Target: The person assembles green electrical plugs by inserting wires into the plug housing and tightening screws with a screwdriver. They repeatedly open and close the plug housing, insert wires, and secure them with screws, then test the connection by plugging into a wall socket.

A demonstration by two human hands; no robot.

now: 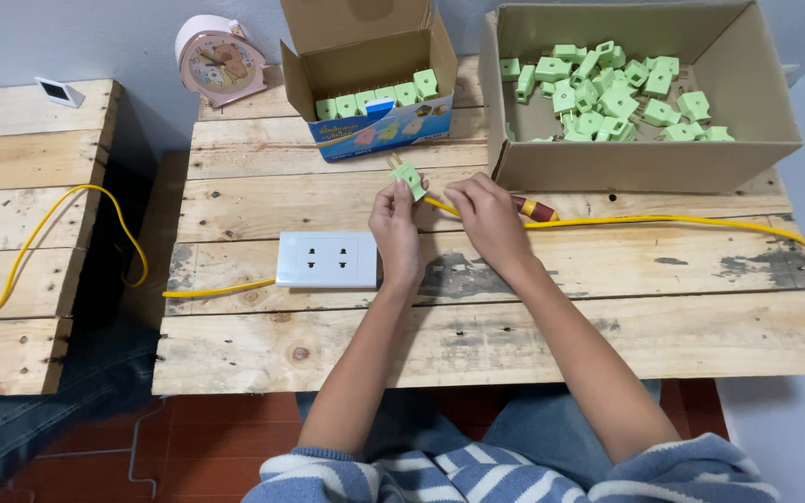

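Holding: the left hand (pixel 395 224) pinches a small green plug (pixel 409 177) between thumb and fingertips, its prongs pointing to the far left, above the wooden table (pixel 477 345).
Right hand: the right hand (pixel 486 212) is closed on the yellow cable (pixel 663 221) just right of the plug; whether the fingers also touch the plug cannot be told.
Screwdriver: a red and yellow handle (pixel 535 208) shows just past the right hand, lying on the table beside the cable.
Cable run: from the plug it crosses the table to the right edge.
Socket: a white double outlet plate (pixel 327 259) lies on the table just left of the left hand, with a second length of yellow cable (pixel 76 233) leaving its left side and looping over the gap to the left bench (pixel 11 186).
Far side, middle: a small open carton (pixel 370 79) holds a row of green plugs standing in line.
Far side, right: a large open cardboard box (pixel 645 154) holds a loose heap of the same green plugs.
Far left: a pink alarm clock (pixel 219 58) stands by the wall.
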